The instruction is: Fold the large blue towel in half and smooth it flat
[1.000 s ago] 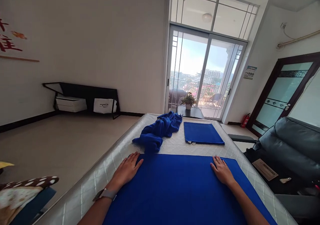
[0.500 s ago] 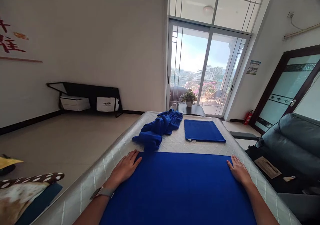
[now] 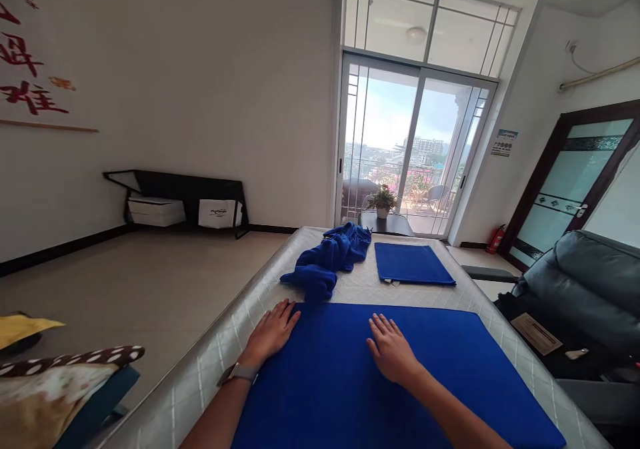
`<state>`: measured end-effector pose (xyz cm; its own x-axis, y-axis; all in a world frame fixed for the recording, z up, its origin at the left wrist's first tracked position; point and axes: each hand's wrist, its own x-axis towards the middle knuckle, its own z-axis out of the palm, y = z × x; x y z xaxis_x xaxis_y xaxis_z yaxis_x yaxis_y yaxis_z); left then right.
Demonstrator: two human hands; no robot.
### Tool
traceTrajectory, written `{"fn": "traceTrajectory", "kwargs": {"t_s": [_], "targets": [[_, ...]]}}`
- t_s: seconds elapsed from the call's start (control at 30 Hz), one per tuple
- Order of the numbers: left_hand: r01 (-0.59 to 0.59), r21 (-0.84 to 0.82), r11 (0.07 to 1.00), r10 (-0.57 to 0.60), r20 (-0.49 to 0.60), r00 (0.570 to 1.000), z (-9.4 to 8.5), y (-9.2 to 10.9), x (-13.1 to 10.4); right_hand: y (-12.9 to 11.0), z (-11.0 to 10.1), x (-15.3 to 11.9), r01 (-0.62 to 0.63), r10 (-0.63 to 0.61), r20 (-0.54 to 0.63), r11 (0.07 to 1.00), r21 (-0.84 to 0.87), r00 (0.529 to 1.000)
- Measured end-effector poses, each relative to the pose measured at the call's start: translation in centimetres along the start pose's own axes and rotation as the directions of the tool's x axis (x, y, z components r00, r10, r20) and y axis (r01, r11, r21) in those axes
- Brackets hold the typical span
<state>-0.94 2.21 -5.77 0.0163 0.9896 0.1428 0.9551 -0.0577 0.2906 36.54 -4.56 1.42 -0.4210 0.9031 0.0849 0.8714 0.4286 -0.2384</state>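
Observation:
A large blue cloth [image 3: 450, 362] lies flat and smooth on a pale quilted mattress [image 3: 210, 362]. My left hand [image 3: 273, 329] rests at the cloth's far left corner, fingers stretched out and slightly apart. On the middle of the cloth, near its far edge, my right hand [image 3: 393, 349] lies flat with the fingers extended. Beyond the hands, a crumpled blue cloth [image 3: 330, 259] sits at the left. To its right is a neatly folded blue cloth [image 3: 415, 263] with small white tags at its near edge.
A black leather sofa [image 3: 595, 282] stands along the right side, with a brown card [image 3: 537, 334] on it. At lower left is a patterned blanket [image 3: 55, 396]. A potted plant [image 3: 382, 202] stands on a small table beyond the mattress, before glass sliding doors.
My right hand has moved left from the cloth's far right corner to its middle. My left hand stays at the left corner. The view has shifted slightly.

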Motion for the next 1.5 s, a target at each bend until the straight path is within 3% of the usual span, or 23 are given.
{"fn": "traceTrajectory", "kwargs": {"t_s": [0.1,0.2,0.3,0.4,0.53,0.67,0.9,1.07,1.17,1.3,1.5], "targets": [[0.004,0.03,1.0,-0.004,-0.005,1.0,0.0,0.1,-0.1,-7.7,2.5,1.7,0.143,-0.15,0.052,0.982,0.12,0.987],[0.0,0.049,0.999,0.0,-0.001,1.0,-0.1,0.2,-0.2,-12.9,4.1,3.1,0.161,-0.176,0.058,0.966,0.203,0.983],[-0.012,0.056,0.998,0.012,0.005,1.0,-0.3,0.3,-0.4,-14.9,4.8,3.8,0.149,-0.168,0.061,0.96,0.237,0.984],[-0.023,0.055,0.998,0.022,0.01,1.0,-0.4,0.4,-0.4,-13.9,4.8,3.7,0.121,-0.14,0.066,0.965,0.232,0.988],[0.011,0.04,0.999,-0.011,0.001,1.0,-0.3,0.4,-0.4,-9.8,3.8,2.7,0.022,-0.039,0.091,0.983,0.182,0.995],[0.0,0.042,0.999,0.0,0.014,1.0,-0.4,0.3,-0.4,-4.0,2.1,1.1,-0.114,0.101,0.123,0.989,0.098,0.987],[0.037,0.055,0.998,-0.038,0.031,0.999,-0.4,0.3,-0.2,9.8,-1.0,-2.9,-0.417,0.424,0.043,0.901,-0.116,0.905],[0.029,0.021,0.999,-0.029,0.008,1.0,0.0,-0.2,0.1,20.2,-3.0,-6.8,-0.541,0.534,-0.09,0.826,-0.156,0.841],[0.027,0.025,0.999,-0.027,-0.001,1.0,0.0,-0.4,0.1,24.8,-3.7,-8.6,-0.594,0.578,-0.141,0.793,-0.138,0.804],[0.034,0.041,0.999,-0.034,0.016,0.999,-0.1,-0.6,0.0,27.6,-3.5,-9.3,-0.647,0.628,-0.167,0.756,-0.103,0.76],[0.055,0.032,0.998,-0.056,0.034,0.998,-0.5,-0.2,-0.1,27.4,-3.1,-8.8,-0.665,0.641,-0.185,0.737,-0.124,0.745]]}}
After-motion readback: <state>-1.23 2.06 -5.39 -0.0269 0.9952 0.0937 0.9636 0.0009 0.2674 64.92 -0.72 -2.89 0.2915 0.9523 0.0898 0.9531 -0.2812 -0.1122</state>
